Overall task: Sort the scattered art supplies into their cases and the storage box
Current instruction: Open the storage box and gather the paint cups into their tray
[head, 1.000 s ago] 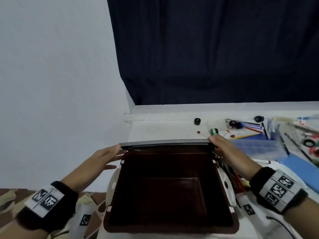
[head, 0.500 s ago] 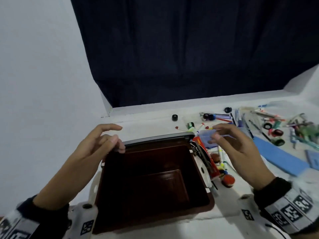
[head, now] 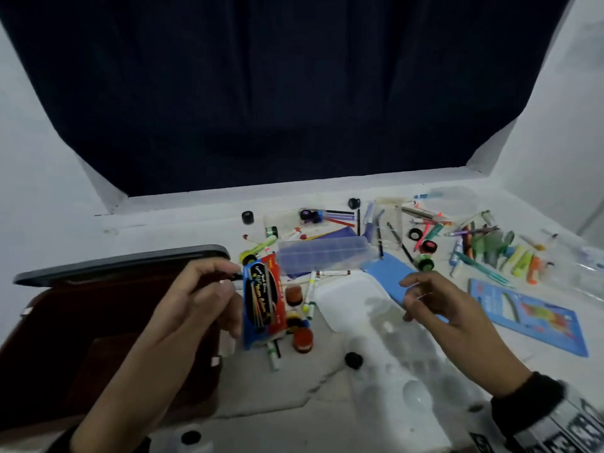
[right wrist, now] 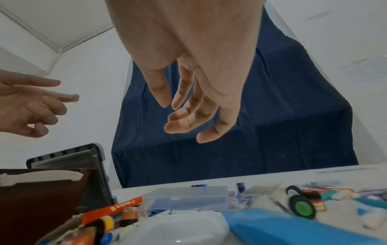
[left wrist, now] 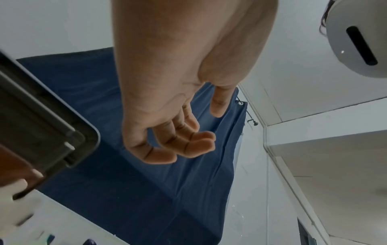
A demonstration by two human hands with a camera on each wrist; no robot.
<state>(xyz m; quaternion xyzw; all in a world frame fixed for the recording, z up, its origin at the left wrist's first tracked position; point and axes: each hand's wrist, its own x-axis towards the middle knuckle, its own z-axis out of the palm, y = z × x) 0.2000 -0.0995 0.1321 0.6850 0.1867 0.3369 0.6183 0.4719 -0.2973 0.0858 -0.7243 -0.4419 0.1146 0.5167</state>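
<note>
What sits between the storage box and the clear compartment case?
Head view: the red-and-blue pencil pack lies beside the storage box, with loose markers between it and the clear compartment case.

home room | white walls [head: 39,132] | dark curtain [head: 294,93] | cluttered white table [head: 376,380]

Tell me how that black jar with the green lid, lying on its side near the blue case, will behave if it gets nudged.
The green-lidded jar lies on its side with its round lid facing out, so a nudge would probably roll it. It looks like small, hard plastic, so likely stiff and light. Pens and the blue case close by would probably stop it soon.
</note>
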